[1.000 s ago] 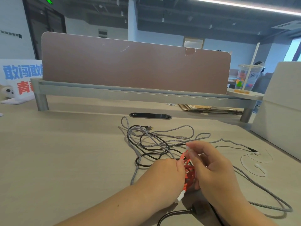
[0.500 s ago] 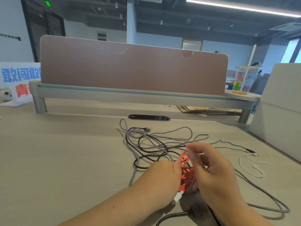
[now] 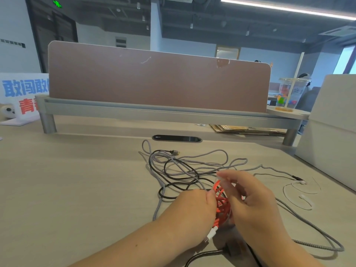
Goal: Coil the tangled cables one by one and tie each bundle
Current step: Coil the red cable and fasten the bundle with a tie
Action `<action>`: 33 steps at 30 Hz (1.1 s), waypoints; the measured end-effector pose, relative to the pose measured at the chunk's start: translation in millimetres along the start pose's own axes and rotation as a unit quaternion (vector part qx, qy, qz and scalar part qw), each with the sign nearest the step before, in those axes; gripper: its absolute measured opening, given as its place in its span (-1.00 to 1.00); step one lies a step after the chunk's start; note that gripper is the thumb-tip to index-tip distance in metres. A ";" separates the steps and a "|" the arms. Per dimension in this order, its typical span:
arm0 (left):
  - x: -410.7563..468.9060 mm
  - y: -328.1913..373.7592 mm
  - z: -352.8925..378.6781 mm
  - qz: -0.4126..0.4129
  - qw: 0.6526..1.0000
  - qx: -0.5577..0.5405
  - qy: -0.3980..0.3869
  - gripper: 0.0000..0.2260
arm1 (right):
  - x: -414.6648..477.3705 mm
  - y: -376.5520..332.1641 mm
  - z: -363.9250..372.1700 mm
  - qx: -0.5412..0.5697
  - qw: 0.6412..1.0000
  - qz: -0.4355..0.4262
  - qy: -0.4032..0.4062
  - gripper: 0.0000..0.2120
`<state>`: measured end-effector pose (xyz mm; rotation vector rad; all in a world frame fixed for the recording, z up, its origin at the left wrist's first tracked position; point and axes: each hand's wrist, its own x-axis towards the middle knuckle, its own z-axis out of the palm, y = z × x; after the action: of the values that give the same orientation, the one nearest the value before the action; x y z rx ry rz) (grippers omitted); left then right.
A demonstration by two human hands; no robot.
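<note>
A coiled red cable (image 3: 221, 206) sits between my two hands, just above the desk. My left hand (image 3: 194, 211) grips the coil from the left, and its white plug (image 3: 212, 233) hangs below. My right hand (image 3: 252, 201) holds the coil's right side and pinches the cable's white end near the top. Behind the hands lies a tangle of a grey braided cable (image 3: 192, 164) and a black cable (image 3: 173, 182). Part of the red coil is hidden by my fingers.
Thin white ties (image 3: 300, 197) lie on the desk to the right. A black cable with a plug (image 3: 231, 251) runs under my wrists. A brown partition (image 3: 158, 81) on a grey shelf stands behind, and a white box (image 3: 331, 128) at right. A plastic cup (image 3: 290, 95) stands on the shelf's right end.
Both hands have stayed on the red coil. My right fingers have shifted slightly at the top of the coil with the white end.
</note>
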<state>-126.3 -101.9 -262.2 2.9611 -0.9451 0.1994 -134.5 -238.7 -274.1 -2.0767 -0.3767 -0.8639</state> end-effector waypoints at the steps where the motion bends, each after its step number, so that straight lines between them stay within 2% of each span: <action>1: 0.1 -0.2 0.5 0.001 1.000 0.004 0.004 -0.60 | 0.2 0.5 0.2 0.010 1.000 0.003 -0.001 -0.67; 4: -1.5 -0.4 -0.4 0.001 1.000 0.009 0.013 -0.65 | 1.8 1.8 -1.0 0.020 0.999 -0.019 -0.018 -0.66; 7: -1.9 -1.9 -1.8 0.004 1.000 -0.008 0.007 -0.68 | 4.5 2.4 -3.6 0.001 0.998 -0.045 -0.039 -0.78; 9: -3.0 -2.1 -1.3 -0.015 0.995 -0.090 0.028 -0.75 | 5.7 3.0 -5.2 -0.006 0.998 -0.045 -0.048 -0.81; 12: -9.3 -2.0 -0.4 -0.114 0.938 -0.316 0.086 -0.73 | 4.5 2.5 -7.5 0.009 0.997 -0.021 -0.068 -0.78; 15: -13.3 0.9 -0.2 -0.144 0.894 -0.404 0.126 -0.80 | 3.6 1.2 -9.2 0.074 0.993 0.026 -0.084 -0.72; 19: -15.4 3.3 0.6 -0.140 0.882 -0.424 0.152 -0.94 | 4.5 -3.8 -8.5 0.116 0.989 0.051 -0.078 -0.80; 22: -15.2 2.4 3.2 -0.141 0.879 -0.427 0.157 -0.94 | 3.0 -3.4 -9.4 0.146 0.983 0.072 -0.080 -0.68; 24: -16.0 1.7 2.0 -0.144 0.865 -0.454 0.157 -0.93 | 1.9 -5.5 -10.0 0.164 0.979 0.084 -0.083 -0.60; 27: -18.0 2.1 -4.1 -0.136 0.830 -0.525 0.130 -0.90 | 1.8 -11.0 -11.3 0.212 0.968 0.112 -0.073 -0.63; 33: -18.7 1.5 -12.6 -0.110 0.794 -0.590 0.098 -0.87 | 3.2 -14.6 -14.9 0.183 0.975 0.076 -0.099 -0.63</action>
<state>-143.7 -91.6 -252.1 1.7888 -0.3998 -0.0841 -146.7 -241.8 -257.2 -1.8230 -0.4411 -0.4563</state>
